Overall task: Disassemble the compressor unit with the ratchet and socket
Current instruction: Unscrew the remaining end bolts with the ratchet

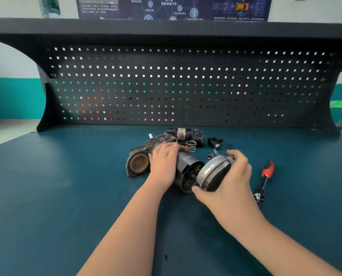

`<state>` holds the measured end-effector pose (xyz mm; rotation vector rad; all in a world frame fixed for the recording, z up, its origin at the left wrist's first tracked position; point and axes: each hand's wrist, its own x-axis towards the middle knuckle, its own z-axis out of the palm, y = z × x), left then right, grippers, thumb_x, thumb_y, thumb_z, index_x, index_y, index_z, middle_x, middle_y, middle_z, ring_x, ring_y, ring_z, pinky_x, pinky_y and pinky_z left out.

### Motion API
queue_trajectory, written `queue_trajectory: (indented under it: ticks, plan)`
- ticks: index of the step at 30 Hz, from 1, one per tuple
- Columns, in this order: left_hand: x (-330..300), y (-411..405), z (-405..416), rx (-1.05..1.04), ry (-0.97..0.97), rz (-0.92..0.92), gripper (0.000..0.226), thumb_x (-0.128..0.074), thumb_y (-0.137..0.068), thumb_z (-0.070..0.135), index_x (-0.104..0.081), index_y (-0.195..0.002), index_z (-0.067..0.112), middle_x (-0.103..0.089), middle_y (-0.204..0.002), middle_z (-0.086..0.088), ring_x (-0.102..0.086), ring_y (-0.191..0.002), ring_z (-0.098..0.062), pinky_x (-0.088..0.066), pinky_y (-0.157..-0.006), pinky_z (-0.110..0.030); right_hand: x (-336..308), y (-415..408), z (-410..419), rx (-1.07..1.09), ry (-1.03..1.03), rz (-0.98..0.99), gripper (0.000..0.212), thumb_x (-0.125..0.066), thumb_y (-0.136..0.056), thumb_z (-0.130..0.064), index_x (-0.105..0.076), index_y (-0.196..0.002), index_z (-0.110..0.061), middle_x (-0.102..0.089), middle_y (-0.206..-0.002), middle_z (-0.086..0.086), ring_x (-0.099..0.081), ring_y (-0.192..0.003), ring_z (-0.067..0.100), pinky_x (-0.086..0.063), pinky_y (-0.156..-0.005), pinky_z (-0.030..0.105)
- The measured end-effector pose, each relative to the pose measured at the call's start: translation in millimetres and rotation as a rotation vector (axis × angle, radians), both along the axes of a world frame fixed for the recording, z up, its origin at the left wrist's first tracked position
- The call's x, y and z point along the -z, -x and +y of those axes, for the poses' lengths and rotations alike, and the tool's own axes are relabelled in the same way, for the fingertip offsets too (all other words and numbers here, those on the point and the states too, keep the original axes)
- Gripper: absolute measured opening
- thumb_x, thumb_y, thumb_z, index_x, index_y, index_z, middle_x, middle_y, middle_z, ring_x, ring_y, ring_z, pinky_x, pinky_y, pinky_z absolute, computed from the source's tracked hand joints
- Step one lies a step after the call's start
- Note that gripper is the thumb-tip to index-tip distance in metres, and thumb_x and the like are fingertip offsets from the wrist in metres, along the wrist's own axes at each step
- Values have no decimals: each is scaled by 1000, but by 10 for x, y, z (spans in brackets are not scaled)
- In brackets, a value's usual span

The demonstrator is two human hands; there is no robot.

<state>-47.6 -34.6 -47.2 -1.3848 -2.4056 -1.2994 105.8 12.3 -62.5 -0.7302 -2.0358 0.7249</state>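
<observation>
The grey compressor unit (140, 158) lies on the blue bench top, its round bore facing me at the left. My left hand (163, 162) rests over the middle of the body, fingers curled round it. The motor housing (188, 172) stands open at its right end. My right hand (232, 176) grips a round metal end cap (214, 174), held just off that open end. The ratchet with its red and black handle (264, 178) lies on the bench to the right of my right hand.
Behind the unit lie a black valve block (188, 135), a coil spring (191, 145), a small black fitting (215, 141) and loose bolts and a socket (209, 155). A dark pegboard (186, 86) closes the back of the bench (66, 196).
</observation>
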Motion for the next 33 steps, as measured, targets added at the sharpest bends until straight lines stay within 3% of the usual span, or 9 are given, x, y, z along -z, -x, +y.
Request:
queue_trajectory:
  ticks: [3,6,8,12,16,21,23,28,33]
  plan:
    - [-13,25,-1,-2,15,-11,27,-36,-101,15,-57,-112,28,-47,-137,6,-26,-135,-16,-16,-113,-40,-195,61,159,-95,338,190,91,-83,-65,-10,-23,-132,-24,-44,-116,-5,-51,-99,10,-40,-87,21]
    - [-8,52,11,25,14,-21,25,-36,-101,17,-52,-101,36,-49,-134,5,-27,-134,-16,-16,-113,-36,-413,193,474,-334,858,487,41,-64,-79,5,-43,-110,-11,-53,-90,11,-55,-78,17,-54,-68,28]
    - [-2,64,27,25,-23,-54,27,-34,-101,19,-52,-96,37,-50,-131,6,-27,-133,-16,-15,-113,-35,-567,314,768,-388,1051,546,10,-60,-85,-1,-51,-86,-5,-57,-81,16,-58,-81,24,-56,-74,37]
    - [38,60,70,6,-117,-172,35,-28,-102,24,-63,-97,29,-52,-125,9,-26,-131,-13,-12,-114,-42,-706,647,1201,-278,1197,603,13,-59,-92,-13,-50,-96,-4,-59,-100,24,-62,-91,38,-57,-75,50]
    - [79,104,114,-1,-149,-175,35,-30,-102,27,-65,-101,26,-53,-121,12,-27,-129,-10,-14,-113,-37,-558,1102,1417,-103,1074,163,19,-32,-95,-9,-47,-90,2,-66,-74,24,-67,-56,33,-51,-35,29]
    - [111,102,151,-6,-232,-278,38,-31,-101,28,-69,-103,22,-54,-115,18,-25,-127,-3,-10,-115,-41,-375,1402,1384,-47,836,-303,30,-31,-96,-14,-56,-85,0,-61,-45,9,-57,-31,18,-32,-26,14]
    - [116,91,152,-7,-258,-308,39,-31,-101,29,-69,-102,21,-54,-116,18,-25,-126,-2,-9,-115,-42,-376,1471,1323,-39,848,-281,28,-34,-98,-13,-55,-81,-4,-60,-47,7,-58,-35,18,-39,-29,17]
    - [120,41,159,-9,-257,-291,40,-30,-101,30,-69,-98,25,-52,-113,24,-24,-121,3,-8,-115,-43,-347,1533,1287,101,283,-585,38,-27,-103,-14,-52,-128,-2,-55,-131,15,-55,-108,27,-41,-80,30]
    - [96,34,170,-34,-242,-246,38,-29,-102,30,-67,-102,27,-51,-111,26,-26,-124,1,-10,-115,-44,-399,1416,1243,211,34,-783,62,-23,-101,-49,-58,-120,-2,-62,-119,15,-59,-104,29,-45,-80,32]
